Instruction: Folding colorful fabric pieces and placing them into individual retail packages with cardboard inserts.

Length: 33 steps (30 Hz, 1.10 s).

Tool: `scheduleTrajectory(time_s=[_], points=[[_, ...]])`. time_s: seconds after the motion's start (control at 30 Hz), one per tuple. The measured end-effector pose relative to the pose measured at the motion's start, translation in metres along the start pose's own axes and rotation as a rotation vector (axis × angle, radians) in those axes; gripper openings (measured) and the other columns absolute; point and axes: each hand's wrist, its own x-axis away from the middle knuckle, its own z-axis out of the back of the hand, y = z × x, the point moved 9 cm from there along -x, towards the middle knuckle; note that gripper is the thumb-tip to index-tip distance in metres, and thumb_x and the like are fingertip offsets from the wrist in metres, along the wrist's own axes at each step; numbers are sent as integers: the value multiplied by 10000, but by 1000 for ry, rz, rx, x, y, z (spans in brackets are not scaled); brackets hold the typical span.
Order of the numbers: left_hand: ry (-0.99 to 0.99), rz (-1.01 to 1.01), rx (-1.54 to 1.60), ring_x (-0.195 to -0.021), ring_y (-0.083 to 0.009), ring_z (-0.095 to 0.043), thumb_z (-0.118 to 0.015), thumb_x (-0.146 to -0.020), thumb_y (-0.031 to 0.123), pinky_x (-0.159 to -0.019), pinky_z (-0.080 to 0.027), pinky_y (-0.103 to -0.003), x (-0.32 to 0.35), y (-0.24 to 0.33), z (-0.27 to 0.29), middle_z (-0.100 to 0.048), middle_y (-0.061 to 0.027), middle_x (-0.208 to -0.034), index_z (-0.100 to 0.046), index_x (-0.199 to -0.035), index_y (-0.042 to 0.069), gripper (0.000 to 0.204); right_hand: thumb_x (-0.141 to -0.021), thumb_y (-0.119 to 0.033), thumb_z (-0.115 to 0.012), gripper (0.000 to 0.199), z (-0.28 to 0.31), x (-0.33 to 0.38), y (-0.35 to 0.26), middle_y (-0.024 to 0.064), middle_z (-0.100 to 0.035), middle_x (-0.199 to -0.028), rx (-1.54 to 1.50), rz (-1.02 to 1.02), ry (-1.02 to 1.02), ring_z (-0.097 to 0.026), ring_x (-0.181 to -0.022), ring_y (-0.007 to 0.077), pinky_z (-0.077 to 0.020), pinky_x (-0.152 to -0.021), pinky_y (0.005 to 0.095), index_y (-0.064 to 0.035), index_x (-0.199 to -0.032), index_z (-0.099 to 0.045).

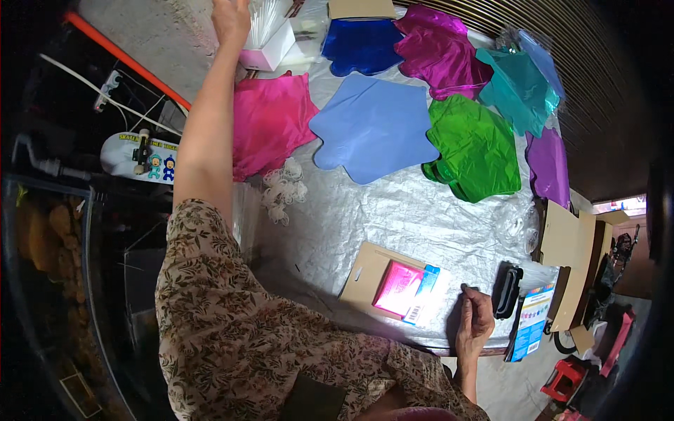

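well, the left hand (232, 22) reaches out past the far left corner of the counter (393, 210), just beside a white box (279, 48) full of thin clear sticks (265, 22). the top of the view cuts that hand off, so i cannot tell whether it grasps anything. the right hand (475, 321) is at the near edge, toward the right corner, its fingers curled in toward the thumb; whether something small is pinched there, i cannot tell. it lies between a pink packet (399, 286) with a blue strip, on a brown card (364, 275), and a black plastic tool (506, 290). a blue package (533, 324) slants across the near right corner.

8 flat foil pieces spread over the far half: a pink one (270, 126) by the left edge, a large pale blue one (375, 130) mid-counter, a green one (477, 151) right of it, dark blue and magenta ones along the far edge, and teal, light blue and purple ones down the right edge. a tangle of white loops (284, 191) sits near the left edge.
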Motion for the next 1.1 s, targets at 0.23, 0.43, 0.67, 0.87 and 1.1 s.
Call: scheduleTrajectory(time_s=[0.23, 0.43, 0.67, 0.87, 1.1], points=[[116, 2, 300, -813, -283, -692, -619, -943, 307, -800, -520, -383, -19, 18, 38, -738, -150, -836, -559, -988, -83, 397, -973, -52, -566, 161, 0, 0, -2, 93, -658, -1031, -19, 2, -15, -600, -1000, 180, -440, -927, 292, 36, -1071, -659], [82, 337, 698, -865, -244, -640, -660, -939, 296, -790, -512, -382, -13, 51, 83, -678, -121, -960, -650, -991, -12, 313, -974, -53, -574, 154, 17, 25, 1, 68, -653, -1024, -60, -12, -15, -592, -993, 152, -437, -923, 274, 28, -1079, -652], [-92, 755, 1576, -617, -149, -572, -671, -934, 254, -574, -461, -303, 107, 221, 134, -623, -47, -709, -678, -852, 12, 256, -998, -88, -562, 220, 41, 36, -7, 61, -643, -1089, -351, -40, 86, -594, -999, 135, -463, -900, 263, 45, -1158, -632], [-698, 918, 1796, -907, -292, -655, -618, -966, 238, -823, -537, -415, 280, 363, 184, -655, -168, -954, -576, -1045, -23, 276, -1033, -367, -486, 537, 30, -21, -97, 168, -571, -1330, -749, 178, -114, -603, -1136, 233, -516, -949, 380, 20, -1405, -463], [-675, 1051, 1780, -943, -196, -596, -596, -994, 208, -857, -509, -364, 388, 436, 241, -606, -104, -1025, -572, -1042, -12, 227, -1013, -329, -538, 413, 32, 18, -86, 94, -668, -1132, -1044, 112, -5, -643, -916, 145, -564, -796, 324, -9, -1259, -627]])
